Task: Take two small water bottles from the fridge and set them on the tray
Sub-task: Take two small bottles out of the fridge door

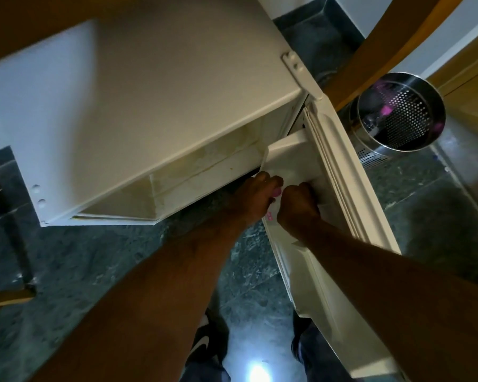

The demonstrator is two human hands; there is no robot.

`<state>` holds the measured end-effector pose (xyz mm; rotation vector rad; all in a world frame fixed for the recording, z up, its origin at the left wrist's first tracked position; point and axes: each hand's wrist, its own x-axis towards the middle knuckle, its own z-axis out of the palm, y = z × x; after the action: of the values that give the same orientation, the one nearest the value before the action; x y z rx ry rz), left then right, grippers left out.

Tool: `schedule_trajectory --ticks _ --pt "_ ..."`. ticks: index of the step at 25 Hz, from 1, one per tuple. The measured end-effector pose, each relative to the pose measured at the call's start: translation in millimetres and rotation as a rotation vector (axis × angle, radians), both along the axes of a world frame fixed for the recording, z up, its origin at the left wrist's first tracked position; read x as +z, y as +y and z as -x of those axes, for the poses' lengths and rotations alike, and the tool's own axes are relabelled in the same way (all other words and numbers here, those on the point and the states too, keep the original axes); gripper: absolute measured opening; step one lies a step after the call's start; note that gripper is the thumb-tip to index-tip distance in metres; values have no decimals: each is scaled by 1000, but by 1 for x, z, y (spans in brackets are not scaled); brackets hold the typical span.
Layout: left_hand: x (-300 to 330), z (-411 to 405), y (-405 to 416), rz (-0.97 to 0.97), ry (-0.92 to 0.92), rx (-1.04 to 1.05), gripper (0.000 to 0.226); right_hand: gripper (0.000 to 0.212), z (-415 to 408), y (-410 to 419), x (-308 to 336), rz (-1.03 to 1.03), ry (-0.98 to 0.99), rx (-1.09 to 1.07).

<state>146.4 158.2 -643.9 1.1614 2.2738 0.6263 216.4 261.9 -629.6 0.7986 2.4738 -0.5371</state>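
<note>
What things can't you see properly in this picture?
- Water bottles: none shows clearly in the head view; the left hand and right hand cover the fridge door shelf, with only pink bits showing.
- Tray: not in view.
- Fridge inside: hidden under its top.
- Metal bin contents: blurred.

I am seeing a perforated steel bin [397,119] standing on the dark stone floor [75,274] at two o'clock, with pink bits showing inside it. A curved wooden rail [397,42] is crossing just above the bin toward one o'clock. At nine o'clock a wooden chair frame [3,299] is sitting at the picture's edge. At six o'clock black shoes [207,343] with white marks are standing beside a bright glare on the floor.
</note>
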Motion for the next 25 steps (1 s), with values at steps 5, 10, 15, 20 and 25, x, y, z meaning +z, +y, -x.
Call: schedule_trajectory --ticks 5,10,15,20,25 --pt "6 -10 -20 12 -118 135 26 33 -3 -7 10 22 -27 -49" --pt "80 -31 -58 -191 -91 434 29 35 -2 -6 97 87 137 35" --pt "141 -69 -91 -215 -80 785 39 37 -24 11 183 118 258 228" --pt "177 -101 -112 -145 -36 926 27 27 -24 22 232 78 353 314" --pt "243 -130 -89 -271 84 1139 23 27 -29 51 317 2 613 379"
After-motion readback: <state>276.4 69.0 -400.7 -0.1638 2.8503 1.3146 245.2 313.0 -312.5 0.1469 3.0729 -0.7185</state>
